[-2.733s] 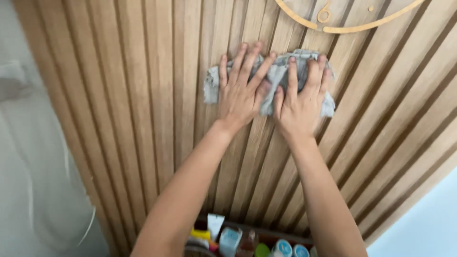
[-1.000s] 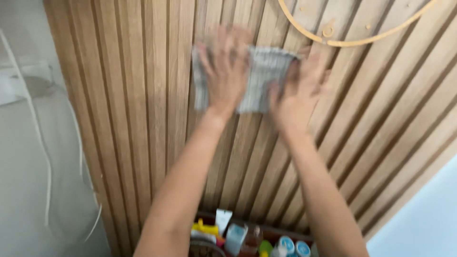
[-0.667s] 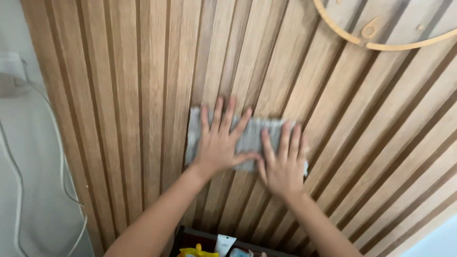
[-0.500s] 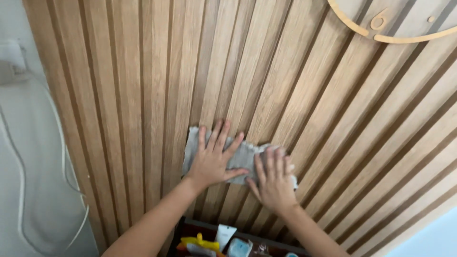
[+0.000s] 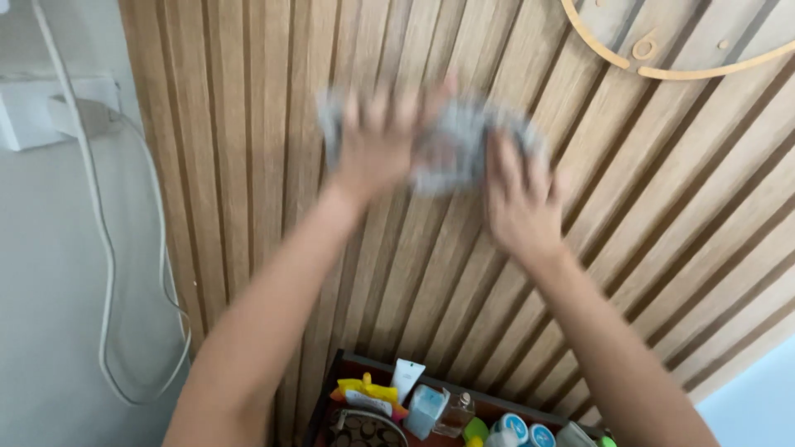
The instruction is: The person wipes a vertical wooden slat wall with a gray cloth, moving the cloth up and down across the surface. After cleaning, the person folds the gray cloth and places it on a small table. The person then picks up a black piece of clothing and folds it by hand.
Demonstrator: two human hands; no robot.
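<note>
in the head view we press a grey cloth (image 5: 451, 153) flat against the slatted wood wall (image 5: 248, 165). our left hand (image 5: 381, 145) lies open on the cloth's left part, fingers spread; our right hand (image 5: 517, 199) lies open on its lower right edge. both are blurred. below sits a box (image 5: 356, 368) of tubes and bottles; a white cable (image 5: 103, 273) hangs at left.

Both hands (image 5: 447, 165) and cloth (image 5: 451, 149) higher up the slats (image 5: 240, 165)
</note>
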